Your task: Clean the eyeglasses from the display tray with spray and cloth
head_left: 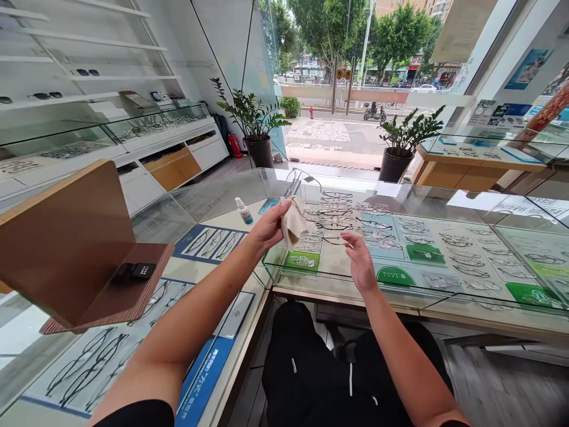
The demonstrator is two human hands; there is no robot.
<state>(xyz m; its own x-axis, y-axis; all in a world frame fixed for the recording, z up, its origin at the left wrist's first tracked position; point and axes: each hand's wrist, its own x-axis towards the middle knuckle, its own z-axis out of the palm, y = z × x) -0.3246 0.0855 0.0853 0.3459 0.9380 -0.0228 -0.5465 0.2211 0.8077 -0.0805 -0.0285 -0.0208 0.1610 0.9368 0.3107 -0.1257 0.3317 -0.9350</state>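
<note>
Person's left hand (272,225), centre of frame: grip clamped on a beige, limp fabric cloth (295,223) above the clear glass display surface (331,281). Right hand (361,265), right of centre: empty, fingers half-curled, grip apart. Cloth probably light, soft, unbreakable; pinch an edge. Thin wire spectacle frame (312,177) just above: can't tell if held; likely fragile, take by bridge.

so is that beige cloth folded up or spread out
Loosely bunched, neither neatly folded nor spread flat: the beige cloth hangs in uneven creases from the left hand, its lower edge dangling.
</note>
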